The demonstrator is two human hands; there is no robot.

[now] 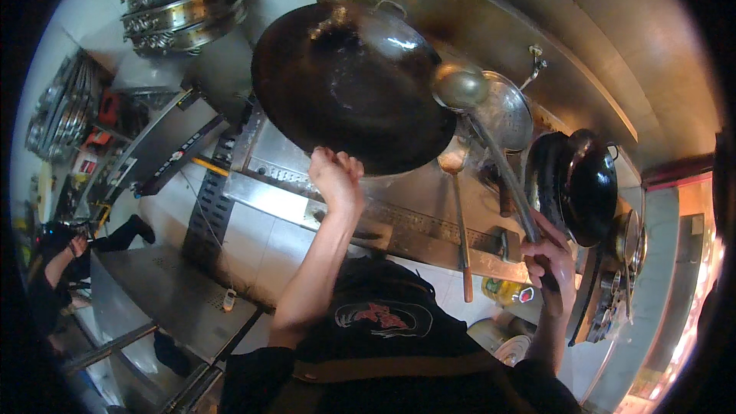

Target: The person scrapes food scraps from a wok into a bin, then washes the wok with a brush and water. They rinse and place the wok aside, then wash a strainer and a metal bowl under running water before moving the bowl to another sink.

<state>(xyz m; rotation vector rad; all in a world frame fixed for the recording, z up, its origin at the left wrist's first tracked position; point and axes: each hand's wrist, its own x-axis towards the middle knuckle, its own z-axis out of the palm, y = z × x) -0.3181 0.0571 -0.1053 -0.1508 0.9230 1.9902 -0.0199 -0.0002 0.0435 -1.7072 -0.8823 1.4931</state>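
Note:
My left hand (335, 175) is closed at the near rim of a large blackened wok (351, 92). The wok has a loop handle (393, 8) on its far side. My right hand (549, 256) grips the thick handle of a metal ladle (506, 172). The ladle's round bowl (461, 89) is in front of the wok's right rim; whether they touch I cannot tell. Behind that bowl is a perforated metal strainer (509, 115). A second ladle (455, 161), with a wooden handle end, lies across the stove's front ledge between my hands.
Dark woks (589, 190) stand on the stove (420, 198) at right, below a wall faucet (536, 60). A bottle of yellow oil (506, 290) is under the front edge. Perforated metal pans (184, 6) are stacked at upper left. Another person (63, 264) is at far left, near a steel counter (167, 293).

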